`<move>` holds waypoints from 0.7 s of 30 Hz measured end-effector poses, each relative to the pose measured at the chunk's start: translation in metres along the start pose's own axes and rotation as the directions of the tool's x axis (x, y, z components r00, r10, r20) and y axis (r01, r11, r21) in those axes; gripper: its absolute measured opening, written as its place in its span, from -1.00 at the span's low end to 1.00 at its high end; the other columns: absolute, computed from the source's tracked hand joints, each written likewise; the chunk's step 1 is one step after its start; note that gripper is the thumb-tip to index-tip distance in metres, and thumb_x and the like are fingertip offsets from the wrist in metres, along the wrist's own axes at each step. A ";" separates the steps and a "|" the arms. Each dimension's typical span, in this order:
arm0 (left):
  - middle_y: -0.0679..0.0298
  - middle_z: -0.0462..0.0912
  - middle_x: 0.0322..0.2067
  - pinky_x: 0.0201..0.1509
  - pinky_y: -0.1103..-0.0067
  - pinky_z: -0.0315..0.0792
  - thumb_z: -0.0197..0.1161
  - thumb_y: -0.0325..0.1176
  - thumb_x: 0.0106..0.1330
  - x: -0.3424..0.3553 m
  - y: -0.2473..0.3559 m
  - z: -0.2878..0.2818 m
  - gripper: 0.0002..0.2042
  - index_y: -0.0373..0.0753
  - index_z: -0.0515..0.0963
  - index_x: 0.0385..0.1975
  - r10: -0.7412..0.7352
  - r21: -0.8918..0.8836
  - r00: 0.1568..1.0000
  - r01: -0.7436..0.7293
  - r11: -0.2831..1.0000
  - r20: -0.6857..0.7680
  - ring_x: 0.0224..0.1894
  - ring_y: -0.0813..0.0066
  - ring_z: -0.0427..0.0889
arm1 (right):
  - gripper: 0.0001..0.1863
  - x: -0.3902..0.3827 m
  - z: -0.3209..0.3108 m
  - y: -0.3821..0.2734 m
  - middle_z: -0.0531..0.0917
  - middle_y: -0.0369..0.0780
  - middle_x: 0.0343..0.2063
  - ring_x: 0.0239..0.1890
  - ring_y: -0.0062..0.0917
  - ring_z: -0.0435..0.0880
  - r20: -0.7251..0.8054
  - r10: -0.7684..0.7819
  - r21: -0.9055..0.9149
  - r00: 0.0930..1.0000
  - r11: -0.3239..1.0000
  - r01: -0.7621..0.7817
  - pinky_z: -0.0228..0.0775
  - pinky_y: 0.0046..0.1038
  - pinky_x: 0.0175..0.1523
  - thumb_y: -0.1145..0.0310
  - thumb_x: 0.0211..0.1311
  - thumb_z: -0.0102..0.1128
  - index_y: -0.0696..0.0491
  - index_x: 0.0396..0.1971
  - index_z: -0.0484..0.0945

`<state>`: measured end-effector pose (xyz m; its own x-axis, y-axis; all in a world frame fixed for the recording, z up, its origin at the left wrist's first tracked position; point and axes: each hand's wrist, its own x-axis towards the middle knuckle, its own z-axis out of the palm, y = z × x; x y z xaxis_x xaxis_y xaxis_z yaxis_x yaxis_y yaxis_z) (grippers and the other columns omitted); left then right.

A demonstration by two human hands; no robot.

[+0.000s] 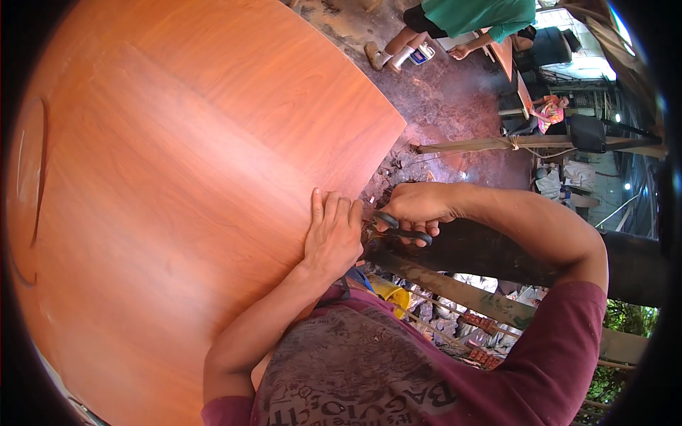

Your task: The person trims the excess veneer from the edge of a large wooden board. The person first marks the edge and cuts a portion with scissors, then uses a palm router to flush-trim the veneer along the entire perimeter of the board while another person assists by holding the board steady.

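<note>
A large wood-grain board [177, 163] fills the left of the view. My left hand [334, 234] lies on it at the right edge, fingers extended over the surface, thumb out of sight. Just right of that edge, my right hand [419, 213] grips a tool with two black handles [412, 236], like pliers or shears; its head is hard to make out beside the board's edge.
A person in a green top [472, 14] stands beyond the board; another in a bright patterned shirt [550, 113] is farther back. A wooden pole [469, 145], a dark beam [625, 263], a yellow container [389, 295] and scattered debris [476, 284] lie around my right side.
</note>
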<state>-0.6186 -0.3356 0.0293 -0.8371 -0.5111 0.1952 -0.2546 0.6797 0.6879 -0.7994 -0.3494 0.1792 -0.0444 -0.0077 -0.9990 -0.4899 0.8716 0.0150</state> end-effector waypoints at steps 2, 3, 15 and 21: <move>0.00 0.48 -0.05 0.49 -0.16 -0.01 0.36 -0.36 0.10 -0.001 -0.002 0.001 -0.51 -0.41 0.47 0.05 -0.004 0.000 1.000 0.004 1.000 -0.001 0.24 -0.02 0.37 | -0.65 -0.001 0.003 -0.004 0.68 -0.22 -0.58 -0.69 -0.57 0.62 -0.014 0.019 -0.014 1.000 1.000 -0.019 0.29 -0.54 -0.70 0.04 0.32 0.17 0.04 -0.33 0.69; 0.00 0.49 -0.06 0.49 -0.16 -0.01 0.35 -0.37 0.11 -0.001 -0.002 0.002 -0.52 -0.41 0.47 0.04 -0.006 0.003 1.000 0.006 1.000 -0.001 0.23 -0.02 0.37 | -0.65 0.002 0.002 -0.003 0.68 -0.22 -0.58 -0.69 -0.57 0.62 -0.012 0.019 -0.014 1.000 1.000 -0.020 0.29 -0.54 -0.70 0.04 0.32 0.17 0.04 -0.33 0.69; 0.03 0.51 -0.07 0.54 -0.10 0.01 0.32 -0.38 0.08 0.001 0.007 0.002 -0.54 -0.37 0.50 0.01 0.000 0.046 1.000 0.000 0.999 -0.015 0.23 -0.01 0.40 | -0.69 0.009 -0.013 0.032 0.67 -0.25 -0.57 -0.64 -0.63 0.62 0.093 -0.121 0.015 0.988 0.993 0.121 0.28 -0.58 -0.68 0.16 0.34 0.29 0.10 -0.46 0.69; 0.03 0.47 -0.06 0.47 -0.16 0.05 0.44 -0.28 0.06 0.001 0.009 0.008 -0.47 -0.36 0.49 0.04 -0.008 0.126 0.999 0.013 0.992 -0.040 0.19 0.00 0.40 | -0.72 0.008 -0.015 0.092 0.72 -0.30 -0.48 -0.60 -0.67 0.64 -0.037 -0.291 0.042 0.956 0.955 0.292 0.41 -0.61 -0.58 0.38 0.31 0.31 0.22 -0.07 0.68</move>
<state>-0.6255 -0.3259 0.0306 -0.8147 -0.5374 0.2177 -0.3244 0.7336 0.5971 -0.8577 -0.2768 0.1735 0.0677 -0.2791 -0.9579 -0.4449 0.8509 -0.2794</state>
